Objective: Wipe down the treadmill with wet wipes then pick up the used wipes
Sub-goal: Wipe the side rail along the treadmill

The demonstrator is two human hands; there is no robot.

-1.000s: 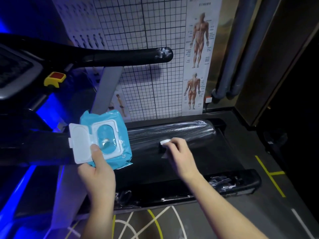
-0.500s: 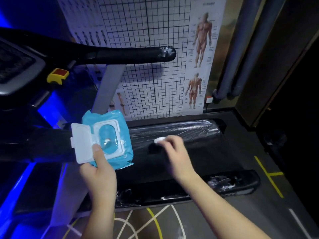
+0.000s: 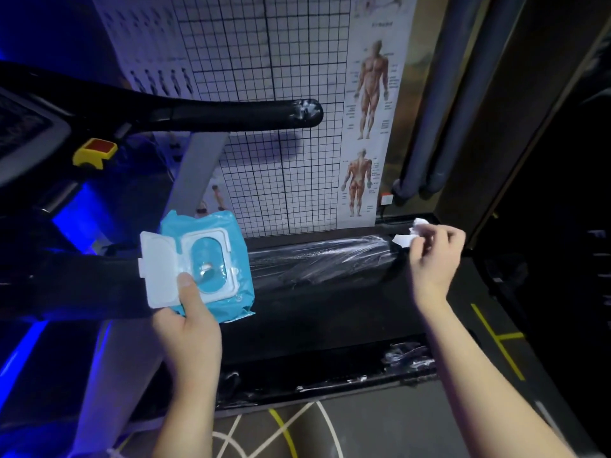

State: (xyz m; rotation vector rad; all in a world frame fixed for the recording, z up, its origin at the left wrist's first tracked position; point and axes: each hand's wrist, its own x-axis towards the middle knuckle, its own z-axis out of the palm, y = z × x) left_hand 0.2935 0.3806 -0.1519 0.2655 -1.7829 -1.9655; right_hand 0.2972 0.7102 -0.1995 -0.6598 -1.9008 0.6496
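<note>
The left hand (image 3: pixel 188 328) gripped the wipes pack (image 3: pixel 215 292), thumb on top, its open lid (image 3: pixel 158 269) pointing left. The outstretched right hand (image 3: pixel 433 259) pinched a crumpled wipe (image 3: pixel 405 239).

No text is legible; captions on the anatomy poster (image 3: pixel 370 127) are too blurred to read

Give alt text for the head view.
Right hand pinches a crumpled white wipe by the right end of the treadmill's plastic-wrapped front cover. Left hand holds a blue wipe pack, its white lid flipped open.
</note>
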